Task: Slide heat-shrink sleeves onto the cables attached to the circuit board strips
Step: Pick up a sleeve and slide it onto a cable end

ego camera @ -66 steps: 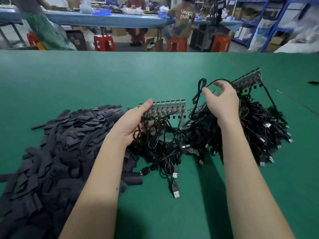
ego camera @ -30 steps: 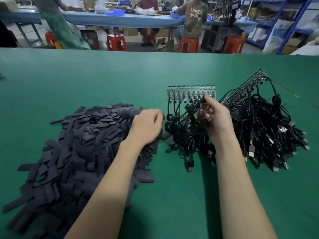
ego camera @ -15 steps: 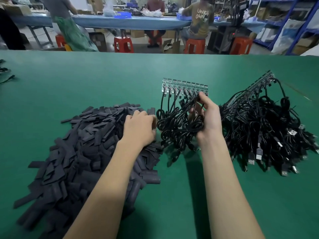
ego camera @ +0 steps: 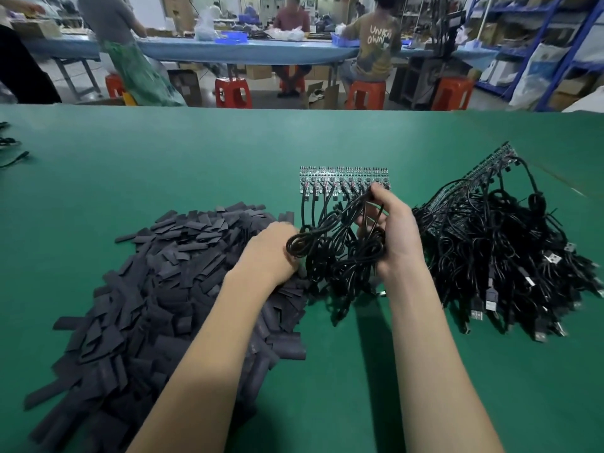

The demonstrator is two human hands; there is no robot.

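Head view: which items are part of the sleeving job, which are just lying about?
In the job:
- board strip
- its cables, bunched in the right hand
- sleeve pile, left hand on its edge

Lying about:
- cable heap at right, waiting
- loose leads at far left edge
- red stools beyond the table

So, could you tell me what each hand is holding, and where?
Right hand: cable bundle, mid-length. Left hand: on the sleeve pile, grip unclear.

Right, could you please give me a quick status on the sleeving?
Right hand gripping cable bundle under board strip. Left hand on sleeve pile. No sleeve threaded yet.
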